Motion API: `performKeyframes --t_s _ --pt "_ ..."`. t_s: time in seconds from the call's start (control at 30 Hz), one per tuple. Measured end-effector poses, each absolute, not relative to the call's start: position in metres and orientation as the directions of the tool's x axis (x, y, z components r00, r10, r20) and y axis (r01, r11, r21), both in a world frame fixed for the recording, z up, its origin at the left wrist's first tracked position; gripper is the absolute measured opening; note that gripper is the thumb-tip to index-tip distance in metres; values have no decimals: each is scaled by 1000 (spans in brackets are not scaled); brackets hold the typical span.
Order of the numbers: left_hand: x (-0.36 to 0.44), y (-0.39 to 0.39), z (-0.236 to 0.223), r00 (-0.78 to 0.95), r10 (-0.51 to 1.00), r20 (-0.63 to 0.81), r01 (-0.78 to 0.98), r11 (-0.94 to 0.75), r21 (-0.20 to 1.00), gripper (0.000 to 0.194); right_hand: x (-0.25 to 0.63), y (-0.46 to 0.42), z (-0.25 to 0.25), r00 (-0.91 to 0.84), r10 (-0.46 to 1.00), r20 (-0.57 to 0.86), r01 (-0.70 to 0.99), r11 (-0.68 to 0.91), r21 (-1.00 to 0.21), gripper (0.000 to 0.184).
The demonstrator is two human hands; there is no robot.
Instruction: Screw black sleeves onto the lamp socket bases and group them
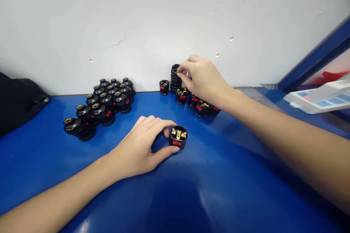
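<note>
My left hand (147, 145) is closed around a black lamp socket body (178, 136) on the blue table, thumb at its near side and a finger behind. Brass contacts show in its open top, and a red tab sits on its near side. At the back, my right hand (201, 74) pinches at the upper rim of a stack of black rings (175, 82). Whether the top ring is lifted off the stack is hard to tell. More open socket bodies with red tabs (181, 96) stand around and below the right hand, and one (164, 87) is left of the stack.
Several capped lamp sockets (106, 102) stand in rows at the left on the blue table (218, 189). A black bag (19, 102) lies at the far left. A white wall (153, 25) closes the back. White trays with blue compartments (319, 98) are at the right.
</note>
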State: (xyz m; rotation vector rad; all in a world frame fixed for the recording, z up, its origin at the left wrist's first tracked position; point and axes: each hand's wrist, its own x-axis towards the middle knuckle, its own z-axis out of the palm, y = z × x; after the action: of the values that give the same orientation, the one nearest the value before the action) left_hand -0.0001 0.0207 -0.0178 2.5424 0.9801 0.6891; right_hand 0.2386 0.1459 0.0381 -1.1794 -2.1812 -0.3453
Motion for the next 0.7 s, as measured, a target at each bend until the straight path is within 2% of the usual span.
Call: performKeyframes --t_s 0.2,0.4,0.47,0.53,0.63,0.7 --pt "0 20 -19 652 691 312 521 -708 477 33 240 153 37 -443 570 692 796 605 10 24" --pt "-2 20 -18 642 703 308 496 -686 532 40 245 138 54 -379 506 775 736 672 -79 20" --pt "-3 20 -18 611 725 318 484 -660 575 37 245 123 59 -310 522 795 693 696 -186 15" --pt "-2 20 -18 540 768 344 463 -613 640 35 242 104 59 -236 586 775 618 706 -346 12" --pt "1 21 -19 379 843 382 390 -520 760 37 234 75 52 -201 766 610 449 626 -638 11" --pt "4 20 -18 281 876 391 308 -468 828 39 229 59 45 -234 829 508 360 559 -747 12"
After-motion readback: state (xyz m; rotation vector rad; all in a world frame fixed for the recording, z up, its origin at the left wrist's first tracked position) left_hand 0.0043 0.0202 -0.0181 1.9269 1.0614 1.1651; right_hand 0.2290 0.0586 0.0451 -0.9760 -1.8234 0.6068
